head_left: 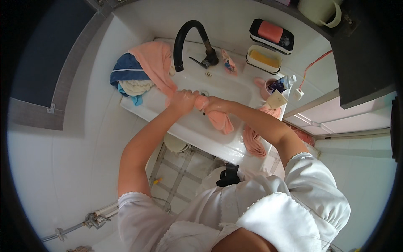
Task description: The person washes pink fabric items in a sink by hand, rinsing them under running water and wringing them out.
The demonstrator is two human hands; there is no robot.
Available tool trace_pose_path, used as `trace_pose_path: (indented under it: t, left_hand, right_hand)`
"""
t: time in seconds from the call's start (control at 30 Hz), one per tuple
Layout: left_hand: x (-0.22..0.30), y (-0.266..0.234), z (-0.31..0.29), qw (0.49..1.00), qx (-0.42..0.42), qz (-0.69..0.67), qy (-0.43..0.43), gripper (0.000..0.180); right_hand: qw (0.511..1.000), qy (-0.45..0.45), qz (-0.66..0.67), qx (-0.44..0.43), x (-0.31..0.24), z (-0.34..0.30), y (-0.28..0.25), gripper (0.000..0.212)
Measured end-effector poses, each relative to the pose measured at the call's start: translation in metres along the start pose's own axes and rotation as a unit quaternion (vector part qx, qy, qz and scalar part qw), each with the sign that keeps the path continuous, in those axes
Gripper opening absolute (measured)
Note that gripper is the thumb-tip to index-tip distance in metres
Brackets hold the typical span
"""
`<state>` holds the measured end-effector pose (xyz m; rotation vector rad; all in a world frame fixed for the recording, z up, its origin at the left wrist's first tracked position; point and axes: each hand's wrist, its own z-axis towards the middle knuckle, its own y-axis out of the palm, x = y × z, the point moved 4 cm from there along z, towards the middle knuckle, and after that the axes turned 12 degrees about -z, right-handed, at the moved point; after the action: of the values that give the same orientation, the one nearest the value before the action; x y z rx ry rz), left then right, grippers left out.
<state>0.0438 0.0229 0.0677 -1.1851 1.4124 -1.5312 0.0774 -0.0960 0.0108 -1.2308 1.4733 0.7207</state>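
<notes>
Both hands grip a wet-looking pink cloth [220, 122] above the white sink [235, 88]. My left hand [183, 102] is wrapped round one part, and my right hand [215, 104] is closed round it just beside. Between the two fists the cloth looks bunched and twisted, and a loose end hangs below my right hand. Behind my left hand, a larger pink cloth [153, 63] drapes over the sink's left end, reaching down to that hand; whether it is the same piece I cannot tell. Another folded pink cloth [253, 140] lies over the right front rim.
A black faucet [193, 25] arches over the basin. Blue and cream fabrics [126, 67] pile at the left. On the right ledge stand a pink cup [265, 87] and a cream tube [276, 101]. Two soap dishes [263, 59] hang on the wall under a dark cabinet [365, 59].
</notes>
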Motion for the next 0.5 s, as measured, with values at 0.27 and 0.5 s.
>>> trace_pose_path:
  t: [0.27,0.5]
  left_hand:
    - [-0.001,-0.011,0.001,0.992,0.06,0.045,0.103,0.02]
    - [0.013,-0.013,-0.021,0.95,0.302,-0.074,-0.013,0.051]
  right_hand:
    - [0.959,0.026,0.28,0.027,0.0,-0.006,0.022,0.03]
    - [0.972,0.043,0.093,0.213,0.019,0.008,0.006,0.035]
